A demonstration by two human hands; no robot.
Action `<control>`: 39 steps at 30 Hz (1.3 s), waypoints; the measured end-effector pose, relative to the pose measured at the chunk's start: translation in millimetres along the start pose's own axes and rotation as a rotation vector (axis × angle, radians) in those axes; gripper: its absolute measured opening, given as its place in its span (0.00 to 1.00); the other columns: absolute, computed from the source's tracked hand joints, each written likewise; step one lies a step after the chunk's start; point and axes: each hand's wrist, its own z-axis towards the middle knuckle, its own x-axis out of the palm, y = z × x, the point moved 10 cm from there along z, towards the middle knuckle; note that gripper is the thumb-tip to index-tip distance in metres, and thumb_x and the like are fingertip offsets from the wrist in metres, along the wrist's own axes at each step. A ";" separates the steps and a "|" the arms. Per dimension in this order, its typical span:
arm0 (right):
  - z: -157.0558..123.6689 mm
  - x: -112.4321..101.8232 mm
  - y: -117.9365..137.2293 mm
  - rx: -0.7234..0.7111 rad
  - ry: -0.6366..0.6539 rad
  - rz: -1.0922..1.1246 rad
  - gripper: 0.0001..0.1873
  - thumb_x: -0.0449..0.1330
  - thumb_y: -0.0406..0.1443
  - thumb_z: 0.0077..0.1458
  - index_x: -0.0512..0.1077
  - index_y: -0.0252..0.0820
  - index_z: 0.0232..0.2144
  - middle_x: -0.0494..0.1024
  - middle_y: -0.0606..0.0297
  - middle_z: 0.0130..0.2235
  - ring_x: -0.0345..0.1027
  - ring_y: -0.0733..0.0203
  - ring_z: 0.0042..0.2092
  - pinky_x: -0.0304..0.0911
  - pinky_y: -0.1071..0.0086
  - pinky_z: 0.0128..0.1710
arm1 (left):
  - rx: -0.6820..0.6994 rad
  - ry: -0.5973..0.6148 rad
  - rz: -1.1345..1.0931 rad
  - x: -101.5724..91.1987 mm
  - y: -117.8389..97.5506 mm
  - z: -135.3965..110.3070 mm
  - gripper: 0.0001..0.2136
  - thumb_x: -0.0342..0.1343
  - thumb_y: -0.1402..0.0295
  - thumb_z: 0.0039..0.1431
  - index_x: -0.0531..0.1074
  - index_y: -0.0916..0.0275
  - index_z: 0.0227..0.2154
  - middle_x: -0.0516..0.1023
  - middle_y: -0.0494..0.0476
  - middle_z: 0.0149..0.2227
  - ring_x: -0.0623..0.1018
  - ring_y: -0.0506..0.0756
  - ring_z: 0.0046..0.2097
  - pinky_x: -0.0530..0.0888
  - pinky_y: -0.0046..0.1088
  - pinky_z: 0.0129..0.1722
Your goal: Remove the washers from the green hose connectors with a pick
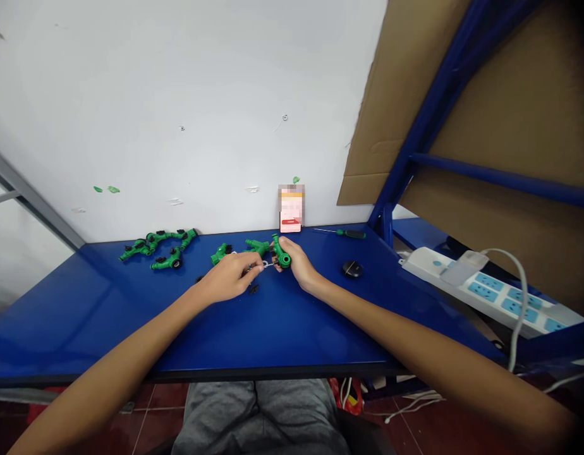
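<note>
My right hand [298, 262] is closed around a green plastic hose fitting [281, 253], its round end facing me. My left hand [235, 275] pinches a thin, light metal piece [267, 264] that reaches to the fitting; its exact kind is too small to make out. Behind the hands lie another green fitting [257, 246] and, by my left knuckles, a green fitting with a black part [220, 253], partly covered. A small black part [253, 289] rests on the blue table just below my left fingers.
Several joined-up green fittings [171, 239] lie at the back left, with a single one [167, 260] in front. A phone [291, 212] leans on the wall. To the right are a screwdriver [351, 234], a round black object [352, 269] and a white power strip [481, 294].
</note>
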 end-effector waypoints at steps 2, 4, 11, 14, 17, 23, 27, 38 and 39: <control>0.5 -0.9 -0.9 0.006 -0.003 -0.004 0.29 0.64 0.63 0.56 0.68 0.45 0.31 0.71 0.69 0.22 0.65 0.63 0.22 0.60 0.70 0.22 | -0.014 0.010 0.012 0.7 1.8 0.2 0.11 0.48 0.64 0.76 0.73 0.60 0.39 0.77 0.52 0.33 0.72 0.52 0.30 0.65 0.30 0.34; 1.4 -2.8 -1.5 0.008 -0.011 -0.009 0.29 0.64 0.63 0.56 0.68 0.45 0.30 0.71 0.69 0.22 0.65 0.63 0.22 0.60 0.70 0.21 | -0.036 0.013 0.017 0.3 3.7 0.8 0.11 0.49 0.64 0.75 0.73 0.60 0.38 0.77 0.52 0.31 0.72 0.52 0.29 0.65 0.30 0.32; -0.4 3.2 -10.0 0.112 -0.001 0.096 0.28 0.66 0.61 0.55 0.70 0.44 0.32 0.72 0.69 0.23 0.65 0.63 0.23 0.59 0.70 0.22 | -0.195 -0.132 -0.235 -7.8 13.9 -0.5 0.10 0.60 0.60 0.68 0.72 0.59 0.44 0.71 0.44 0.28 0.64 0.47 0.23 0.61 0.24 0.26; -6.6 18.1 -12.1 0.160 0.055 0.167 0.26 0.64 0.58 0.60 0.70 0.42 0.30 0.73 0.67 0.23 0.65 0.63 0.24 0.59 0.70 0.23 | -0.191 -0.196 -0.282 -7.8 7.0 -2.7 0.10 0.62 0.60 0.67 0.73 0.59 0.44 0.73 0.45 0.30 0.60 0.45 0.22 0.59 0.24 0.25; -11.7 27.4 -9.8 0.159 0.073 0.190 0.25 0.63 0.57 0.62 0.71 0.42 0.30 0.75 0.66 0.25 0.66 0.63 0.25 0.59 0.70 0.24 | -0.142 -0.256 -0.218 -11.1 -4.5 -3.9 0.06 0.63 0.64 0.66 0.75 0.60 0.39 0.76 0.46 0.31 0.60 0.45 0.23 0.61 0.24 0.26; -14.5 31.0 -8.8 0.153 0.073 0.191 0.25 0.64 0.57 0.61 0.72 0.41 0.30 0.75 0.66 0.27 0.66 0.64 0.25 0.59 0.70 0.23 | -0.063 -0.337 -0.109 -18.0 -12.6 -5.2 0.01 0.61 0.71 0.64 0.75 0.61 0.37 0.75 0.46 0.29 0.62 0.46 0.24 0.64 0.25 0.30; -14.0 30.5 -9.9 0.152 0.070 0.182 0.24 0.63 0.56 0.61 0.72 0.41 0.31 0.76 0.65 0.27 0.66 0.64 0.24 0.59 0.71 0.23 | -0.050 -0.351 -0.078 -17.9 -11.0 -5.3 0.01 0.62 0.72 0.62 0.75 0.62 0.36 0.74 0.45 0.27 0.64 0.47 0.24 0.66 0.25 0.30; -11.8 24.3 -10.3 0.134 0.022 0.108 0.24 0.63 0.57 0.60 0.72 0.42 0.35 0.75 0.67 0.27 0.67 0.64 0.24 0.61 0.70 0.23 | -0.071 -0.389 -0.055 -16.9 -11.4 -7.8 0.01 0.61 0.72 0.62 0.75 0.61 0.34 0.72 0.44 0.24 0.66 0.47 0.24 0.67 0.25 0.32; -11.3 23.6 -9.4 0.120 0.022 0.091 0.25 0.63 0.58 0.60 0.71 0.42 0.34 0.75 0.68 0.27 0.67 0.64 0.24 0.61 0.70 0.23 | -0.075 -0.387 -0.057 -16.3 -11.1 -7.8 0.01 0.61 0.72 0.61 0.75 0.61 0.34 0.72 0.44 0.24 0.66 0.47 0.24 0.67 0.25 0.31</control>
